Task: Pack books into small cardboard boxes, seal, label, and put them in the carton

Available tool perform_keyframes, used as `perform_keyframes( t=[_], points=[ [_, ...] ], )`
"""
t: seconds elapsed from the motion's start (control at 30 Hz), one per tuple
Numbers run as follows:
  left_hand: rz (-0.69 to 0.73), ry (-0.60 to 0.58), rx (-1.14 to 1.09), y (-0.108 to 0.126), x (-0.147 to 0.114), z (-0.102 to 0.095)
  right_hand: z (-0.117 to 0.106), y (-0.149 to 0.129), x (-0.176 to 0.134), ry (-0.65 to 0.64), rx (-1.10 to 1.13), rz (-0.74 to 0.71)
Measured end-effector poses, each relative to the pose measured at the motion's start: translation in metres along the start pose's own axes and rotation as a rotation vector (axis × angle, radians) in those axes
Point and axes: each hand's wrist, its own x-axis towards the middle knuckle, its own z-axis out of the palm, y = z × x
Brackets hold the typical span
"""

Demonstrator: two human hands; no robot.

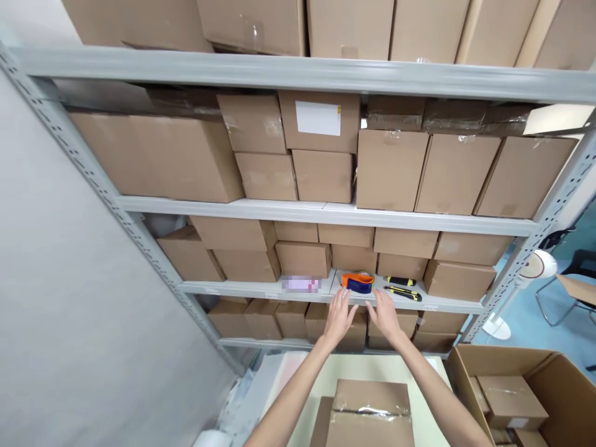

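Both arms reach forward to the edge of a grey metal shelf (256, 290). My left hand (339, 315) has its fingers apart and holds nothing. Beside it, my right hand (384, 315) is likewise spread, with nothing in it. Just beyond the fingertips, an orange and blue tape dispenser (357, 284) rests on the shelf; I cannot tell whether a finger touches it. To its right lie a yellow and black box cutter (404, 293) and a second yellow and black cutter (401, 281). Below my forearms is a taped cardboard box (371, 416) on a pale table (302, 397).
Brown cartons (391, 171) fill several shelf levels. A blurred white and pink item (302, 284) lies left of the dispenser. At lower right stands a large open carton (565, 397) with smaller boxes inside. A white fan (537, 265) and a chair (580, 273) are farther right.
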Motion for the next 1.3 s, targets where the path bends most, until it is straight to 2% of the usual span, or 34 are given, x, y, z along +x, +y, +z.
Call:
perform_keyframes(
  t=[0.1, 0.23, 0.43, 0.57, 0.67, 0.83, 0.93, 1.03, 1.1, 1.17, 1.3],
  points=[
    [0.054, -0.025, 0.048, 0.001, 0.031, 0.0, 0.001, 0.0, 0.04, -0.177, -0.072, -0.02],
    [0.072, -0.046, 0.148, -0.003, 0.056, 0.006, 0.006, 0.0, 0.077, -0.412, -0.148, 0.041],
    [0.091, -0.038, 0.247, -0.007, 0.069, 0.022, 0.024, -0.005, 0.103, -0.505, -0.213, 0.112],
    [0.077, -0.014, 0.213, -0.005, 0.062, 0.028, 0.034, -0.013, 0.105, -0.52, -0.245, 0.176],
    [0.057, -0.009, 0.153, 0.0, 0.051, 0.025, 0.034, -0.017, 0.098, -0.503, -0.236, 0.2],
    [0.016, 0.088, -0.074, 0.01, 0.016, 0.011, 0.016, -0.012, 0.06, -0.439, -0.166, 0.203],
    [-0.195, 0.116, -0.281, 0.02, -0.019, 0.013, 0.005, -0.006, 0.017, -0.345, 0.028, 0.265],
    [-0.45, 0.043, -0.576, 0.037, -0.059, 0.026, -0.002, -0.007, -0.036, -0.217, 0.401, 0.364],
    [-0.524, -0.036, -0.768, 0.052, -0.087, 0.035, -0.005, -0.013, -0.072, -0.183, 0.607, 0.41],
    [-0.555, -0.107, -0.867, 0.066, -0.113, 0.039, -0.01, -0.021, -0.104, -0.202, 0.744, 0.459],
    [-0.614, -0.192, -0.867, 0.09, -0.158, 0.033, -0.024, -0.035, -0.151, -0.294, 0.871, 0.569]
  ],
)
